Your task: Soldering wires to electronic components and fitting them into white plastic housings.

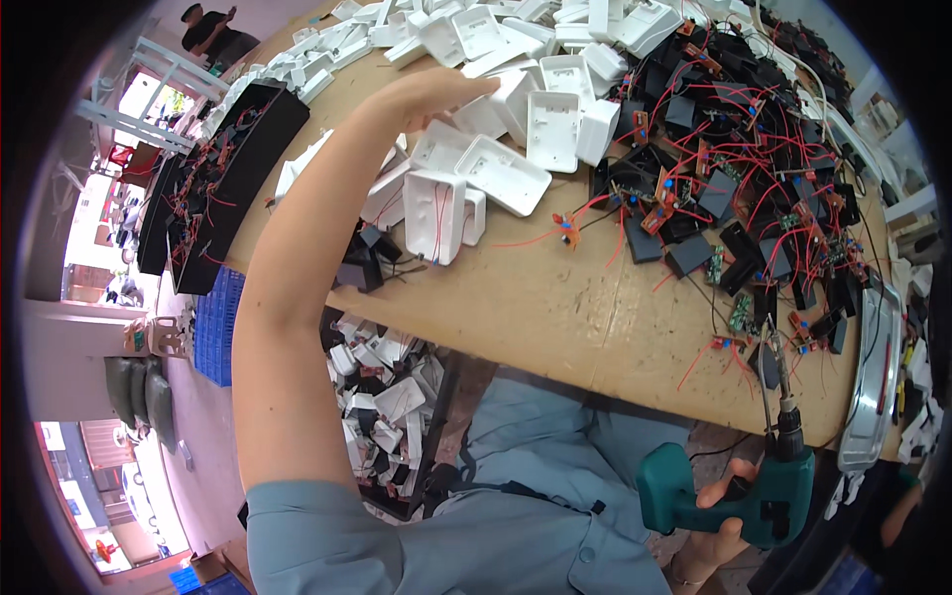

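Note:
My left arm stretches across the table to a heap of white plastic casings (552,129). My left hand (441,97) has its fingers stretched out, the fingertips at the edge of one white casing (513,101); the thumb is partly hidden. At the lower right, my right hand (722,526) is closed around a green power screwdriver (778,501). Its long bit points up past the table's front edge, close to the wired parts. One white casing with red wires (433,218) lies near the middle of the table, apart from my hands.
A large pile of black modules with red wires and small circuit boards (729,188) covers the table's right side. A metal tray (873,377) sits at the right edge. A black box of wired parts (233,183) stands left; a bin of casings (397,397) is below. Another person (213,38) stands far off.

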Demonstrator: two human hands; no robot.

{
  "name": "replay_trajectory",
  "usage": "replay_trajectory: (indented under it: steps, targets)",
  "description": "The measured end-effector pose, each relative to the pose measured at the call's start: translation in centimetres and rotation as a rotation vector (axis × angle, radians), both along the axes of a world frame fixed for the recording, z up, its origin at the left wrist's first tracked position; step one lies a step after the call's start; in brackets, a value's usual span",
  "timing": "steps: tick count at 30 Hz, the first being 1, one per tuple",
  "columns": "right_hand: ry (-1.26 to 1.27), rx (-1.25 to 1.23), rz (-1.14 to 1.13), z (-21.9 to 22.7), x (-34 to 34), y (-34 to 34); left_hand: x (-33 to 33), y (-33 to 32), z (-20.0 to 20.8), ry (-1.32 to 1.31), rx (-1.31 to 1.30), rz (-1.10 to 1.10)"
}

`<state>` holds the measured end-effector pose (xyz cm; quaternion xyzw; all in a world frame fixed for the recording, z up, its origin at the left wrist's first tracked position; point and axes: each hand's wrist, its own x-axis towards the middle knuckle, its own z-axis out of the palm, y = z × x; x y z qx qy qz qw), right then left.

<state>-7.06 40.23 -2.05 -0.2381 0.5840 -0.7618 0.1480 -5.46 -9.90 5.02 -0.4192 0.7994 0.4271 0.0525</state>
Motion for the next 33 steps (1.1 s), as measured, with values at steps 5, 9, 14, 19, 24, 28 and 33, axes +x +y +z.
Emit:
replay_trajectory:
  steps: [5,9,14,19,24,28,33]
  targets:
    - [0.014,0.003,-0.010,0.0,1.0,0.3,1.3,0.1,0.1,0.039,-0.762,-0.185]
    - [0.013,-0.013,-0.006,-0.4,1.2,0.8,1.7,3.7,1.5,-0.179,-0.722,-0.510]
    - [0.024,-0.020,0.023,-0.5,1.5,1.3,1.5,5.6,-1.3,-0.146,-0.835,-0.773]
    - [-0.003,-0.059,0.011,-0.3,1.8,1.7,0.9,5.0,1.1,-0.044,-0.926,-0.646]
    - [-0.021,-0.074,-0.014,-0.4,1.4,2.1,3.1,12.0,4.5,0.565,-0.362,-0.147]
    - [-0.020,-0.100,0.006,-1.0,0.9,1.8,4.8,18.0,-0.9,0.713,0.323,-0.012]
    - [-0.094,-0.172,0.054,-1.0,0.9,0.4,0.5,25.2,-9.0,1.086,0.575,0.247]
